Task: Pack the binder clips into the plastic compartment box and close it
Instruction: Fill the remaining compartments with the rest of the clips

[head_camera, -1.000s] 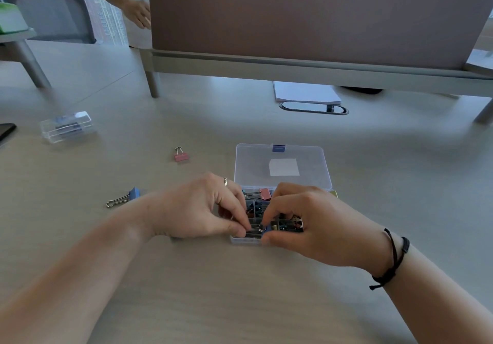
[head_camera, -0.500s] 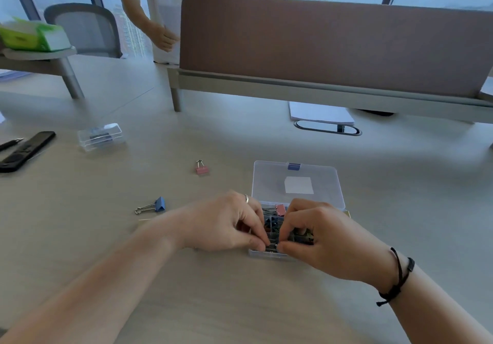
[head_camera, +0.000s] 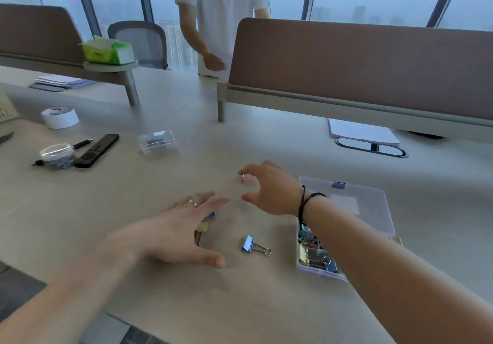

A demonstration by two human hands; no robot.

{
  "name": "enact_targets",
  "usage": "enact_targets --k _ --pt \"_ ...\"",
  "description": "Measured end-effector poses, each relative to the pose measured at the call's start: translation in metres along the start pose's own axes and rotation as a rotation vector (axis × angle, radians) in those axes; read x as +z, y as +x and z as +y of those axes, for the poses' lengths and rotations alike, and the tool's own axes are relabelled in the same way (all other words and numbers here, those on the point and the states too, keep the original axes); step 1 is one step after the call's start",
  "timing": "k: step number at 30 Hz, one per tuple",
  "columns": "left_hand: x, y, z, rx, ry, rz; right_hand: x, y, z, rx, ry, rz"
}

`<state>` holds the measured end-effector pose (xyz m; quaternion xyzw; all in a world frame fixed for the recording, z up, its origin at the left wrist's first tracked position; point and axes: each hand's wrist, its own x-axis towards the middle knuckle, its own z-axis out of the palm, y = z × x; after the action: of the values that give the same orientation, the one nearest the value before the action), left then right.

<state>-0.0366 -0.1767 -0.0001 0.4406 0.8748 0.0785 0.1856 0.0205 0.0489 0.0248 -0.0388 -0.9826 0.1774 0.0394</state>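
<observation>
The clear plastic compartment box (head_camera: pixel 373 205) lies open on the desk at the right, its lid folded back, with several binder clips (head_camera: pixel 316 257) in the tray, partly hidden by my right forearm. My right hand (head_camera: pixel 269 187) hovers with spread, curved fingers over a pink binder clip (head_camera: pixel 246 179) and holds nothing. My left hand (head_camera: pixel 184 226) lies flat with straight fingers over a yellow binder clip (head_camera: pixel 203 227) and a blue clip (head_camera: pixel 212 214) that it mostly hides. Another blue binder clip (head_camera: pixel 252 245) lies loose between my hands and the box.
At the left are a small clear box (head_camera: pixel 157 141), a black remote (head_camera: pixel 96 150), a pen, a tub of paper clips (head_camera: pixel 56 155) and a tape roll (head_camera: pixel 60 116). A person in a white shirt (head_camera: pixel 221 10) stands behind the brown divider (head_camera: pixel 360 68).
Both hands have left the box and moved left across the desk: the right over the pink clip, the left over the yellow and blue clips. The camera has tilted up and left.
</observation>
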Motion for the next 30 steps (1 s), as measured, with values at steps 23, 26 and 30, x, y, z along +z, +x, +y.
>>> enact_targets --k 23,26,30 --pt "0.036 0.021 0.003 0.173 0.210 0.661 0.006 -0.050 -0.027 -0.044 0.044 -0.071" --pt "0.040 0.025 0.001 0.226 0.156 0.722 -0.001 -0.071 -0.025 -0.050 0.070 -0.030" --pt "0.039 0.020 0.004 0.172 -0.060 0.684 -0.008 -0.089 -0.013 -0.026 0.137 0.067"
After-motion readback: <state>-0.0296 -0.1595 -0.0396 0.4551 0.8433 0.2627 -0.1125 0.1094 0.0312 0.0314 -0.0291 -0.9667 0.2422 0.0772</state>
